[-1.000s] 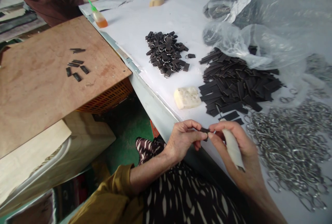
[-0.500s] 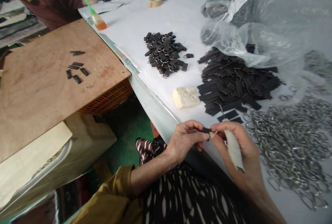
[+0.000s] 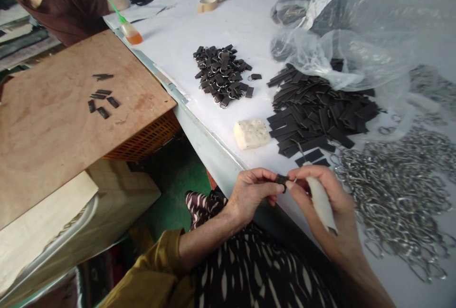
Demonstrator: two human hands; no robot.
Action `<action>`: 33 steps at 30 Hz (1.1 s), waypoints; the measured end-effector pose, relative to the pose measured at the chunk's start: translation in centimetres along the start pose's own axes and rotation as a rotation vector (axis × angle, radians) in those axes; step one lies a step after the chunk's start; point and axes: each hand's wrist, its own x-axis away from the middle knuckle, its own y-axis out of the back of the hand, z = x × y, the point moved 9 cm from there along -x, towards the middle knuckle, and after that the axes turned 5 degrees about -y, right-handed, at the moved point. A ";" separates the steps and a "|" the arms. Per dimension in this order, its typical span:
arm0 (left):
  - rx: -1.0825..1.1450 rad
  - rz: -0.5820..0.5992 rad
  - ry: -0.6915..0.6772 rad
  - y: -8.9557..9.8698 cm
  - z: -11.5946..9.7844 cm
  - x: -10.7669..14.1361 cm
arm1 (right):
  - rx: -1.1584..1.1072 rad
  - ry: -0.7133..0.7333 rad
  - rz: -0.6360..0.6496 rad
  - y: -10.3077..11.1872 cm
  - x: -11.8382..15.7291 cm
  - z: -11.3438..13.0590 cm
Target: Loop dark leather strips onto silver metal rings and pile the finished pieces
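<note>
My left hand (image 3: 247, 196) pinches a short dark strip (image 3: 281, 180) between thumb and fingertips, just over the table's near edge. Meeting it from the right, the thumb and forefinger of my right hand (image 3: 337, 203) touch the strip's end. A thin bit of metal shows there, perhaps a ring. My right hand also holds an awl-like tool (image 3: 321, 201) with a white wrapped handle, its slim bent metal tip pointing up and away. Loose dark strips (image 3: 320, 108) are heaped beyond my hands, and metal rings (image 3: 395, 194) spread to the right.
A pile of strips looped on rings (image 3: 223, 75) lies farther back, behind a whitish block (image 3: 251, 134). Clear plastic bags (image 3: 356, 37) cover the back right. On the left are a wooden board (image 3: 46, 146), a glue bottle (image 3: 131, 33) and a co-worker (image 3: 67, 13).
The whole view has shifted slightly left. My hands stay together at the strip, which now shows more of its flat face. The co-worker's hand has moved a little.
</note>
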 end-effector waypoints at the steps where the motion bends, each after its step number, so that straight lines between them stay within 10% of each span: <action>1: 0.001 -0.003 -0.004 0.0 0.0 0.0 | 0.001 -0.001 0.000 0.0 0.0 0.1; 33: -0.044 0.051 0.026 -1.9 0.5 0.4 | -0.032 -0.049 -0.063 1.7 1.0 -2.6</action>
